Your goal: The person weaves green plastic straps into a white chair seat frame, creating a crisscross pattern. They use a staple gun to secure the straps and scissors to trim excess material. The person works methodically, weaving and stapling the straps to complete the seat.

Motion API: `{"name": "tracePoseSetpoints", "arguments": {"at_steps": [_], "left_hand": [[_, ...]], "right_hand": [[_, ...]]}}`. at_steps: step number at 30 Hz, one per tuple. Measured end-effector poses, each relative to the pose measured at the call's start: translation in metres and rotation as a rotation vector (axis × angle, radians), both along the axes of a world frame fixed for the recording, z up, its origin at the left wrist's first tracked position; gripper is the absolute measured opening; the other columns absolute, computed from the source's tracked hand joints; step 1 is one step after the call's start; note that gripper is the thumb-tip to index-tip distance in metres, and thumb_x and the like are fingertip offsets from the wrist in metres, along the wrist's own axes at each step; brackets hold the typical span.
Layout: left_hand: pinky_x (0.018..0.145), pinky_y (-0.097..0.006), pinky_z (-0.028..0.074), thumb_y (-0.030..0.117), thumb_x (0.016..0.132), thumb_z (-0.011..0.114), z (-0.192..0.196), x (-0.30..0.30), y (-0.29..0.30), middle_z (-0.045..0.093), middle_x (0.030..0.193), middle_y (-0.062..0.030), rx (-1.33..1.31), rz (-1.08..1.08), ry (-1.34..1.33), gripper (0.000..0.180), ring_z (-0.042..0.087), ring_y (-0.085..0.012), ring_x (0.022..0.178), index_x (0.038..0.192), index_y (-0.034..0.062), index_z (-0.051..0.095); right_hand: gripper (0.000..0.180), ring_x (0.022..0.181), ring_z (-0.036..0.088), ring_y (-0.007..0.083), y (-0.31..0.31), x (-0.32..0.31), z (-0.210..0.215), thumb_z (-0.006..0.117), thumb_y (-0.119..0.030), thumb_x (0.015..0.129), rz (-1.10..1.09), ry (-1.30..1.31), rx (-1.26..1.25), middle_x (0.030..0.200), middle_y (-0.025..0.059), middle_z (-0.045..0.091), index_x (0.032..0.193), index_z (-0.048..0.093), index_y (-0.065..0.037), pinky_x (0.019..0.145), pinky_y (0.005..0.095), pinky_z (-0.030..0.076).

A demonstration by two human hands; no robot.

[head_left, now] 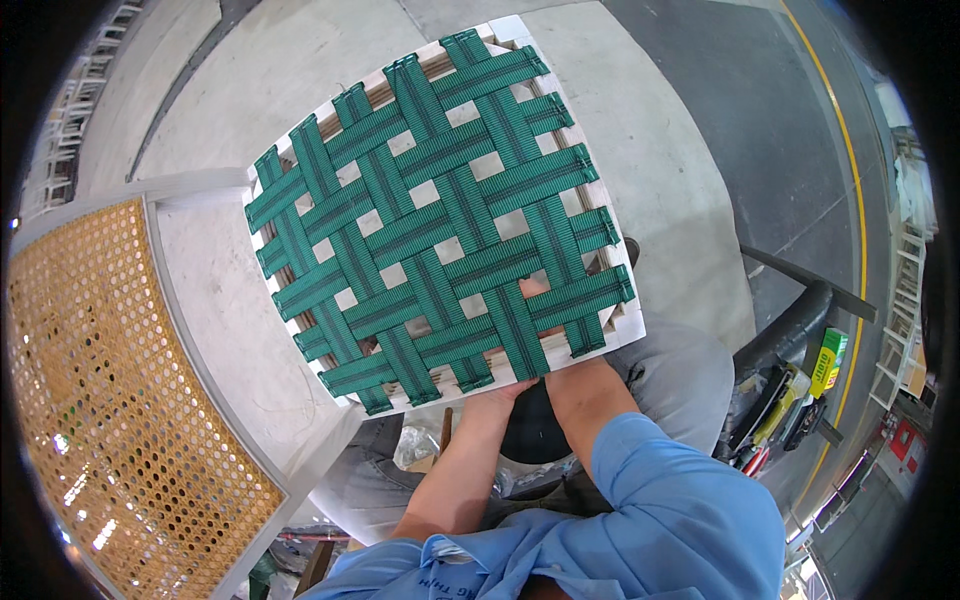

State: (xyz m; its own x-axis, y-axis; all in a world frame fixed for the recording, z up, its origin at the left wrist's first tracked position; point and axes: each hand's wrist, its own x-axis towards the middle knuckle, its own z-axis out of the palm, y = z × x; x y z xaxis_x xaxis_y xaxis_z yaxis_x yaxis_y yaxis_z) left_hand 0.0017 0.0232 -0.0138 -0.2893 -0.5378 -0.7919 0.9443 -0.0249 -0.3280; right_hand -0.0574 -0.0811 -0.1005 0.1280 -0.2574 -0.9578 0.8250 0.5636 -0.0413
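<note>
— One view only, head camera. Square pale frame (622, 330) woven with green webbing (440, 215), held up over grey-trousered lap, tilted, centre of picture.

— Hands?

— Left hand (497, 396) at near edge of frame, under rim, fingers mostly hidden behind it; looks to be gripping, can't tell how tight. Right hand (535, 300) up behind webbing, only glimpsed through gaps between straps; can't tell how far open. Right forearm crossing over left, blue sleeve (670, 500) at bottom.

— Surroundings?

— Cane-mesh panel (110, 410) in pale frame at left, golden, standing just beside knee. Concrete floor beyond. Yellow painted line (850, 170) curving along darker floor, right side.

— Packages, labels?

— Small green and yellow carton (826, 362) at right, upright, tall rectangular, near dark tools on a black stand. Crumpled clear plastic bag (415, 447) below frame, between knees. Red box shape (905, 440) far right edge, too small to read.
</note>
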Motion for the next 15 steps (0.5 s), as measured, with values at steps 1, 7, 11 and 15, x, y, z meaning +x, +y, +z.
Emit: {"name": "tracePoseSetpoints", "arguments": {"at_steps": [1,7,11,15], "left_hand": [[0.078,-0.042,0.056,0.032,0.100,0.053,-0.002,-0.004,-0.002,0.073,0.109,-0.0050,-0.018,0.004,-0.005,0.041,0.060,-0.0234,0.081,0.132,0.0103,0.064],[0.073,-0.041,0.057,0.029,0.096,0.061,0.007,-0.018,-0.010,0.072,0.101,-0.0071,-0.072,0.130,-0.087,0.024,0.063,-0.0225,0.078,0.110,0.0112,0.067],[0.073,-0.042,0.056,0.028,0.095,0.062,-0.007,-0.014,-0.013,0.072,0.100,-0.0069,-0.137,0.125,-0.161,0.022,0.065,-0.0242,0.083,0.107,0.0104,0.068],[0.074,-0.044,0.056,0.027,0.094,0.064,-0.045,-0.020,-0.038,0.073,0.100,-0.0067,-0.223,0.125,-0.237,0.021,0.068,-0.0260,0.089,0.104,0.0096,0.069]], "right_hand": [[0.044,0.079,0.069,0.0253,0.002,-0.003,0.000,0.051,-0.050,0.100,0.010,0.005,-0.004,0.102,0.0074,0.070,0.115,0.066,-0.011,0.067,0.0443,0.061],[0.044,0.079,0.070,0.0257,0.034,-0.029,0.030,0.050,-0.049,0.101,0.181,0.067,0.016,0.104,0.0081,0.070,0.116,0.066,-0.011,0.067,0.0453,0.061],[0.044,0.079,0.070,0.0260,0.067,-0.054,0.065,0.050,-0.048,0.101,0.589,0.192,0.064,0.105,0.0086,0.071,0.116,0.066,-0.011,0.067,0.0460,0.061],[0.030,0.097,0.070,0.0299,0.083,-0.084,0.133,0.057,-0.031,0.099,1.686,0.633,-0.470,0.101,0.0161,0.072,0.108,0.070,-0.005,0.084,0.0475,0.056]]}}
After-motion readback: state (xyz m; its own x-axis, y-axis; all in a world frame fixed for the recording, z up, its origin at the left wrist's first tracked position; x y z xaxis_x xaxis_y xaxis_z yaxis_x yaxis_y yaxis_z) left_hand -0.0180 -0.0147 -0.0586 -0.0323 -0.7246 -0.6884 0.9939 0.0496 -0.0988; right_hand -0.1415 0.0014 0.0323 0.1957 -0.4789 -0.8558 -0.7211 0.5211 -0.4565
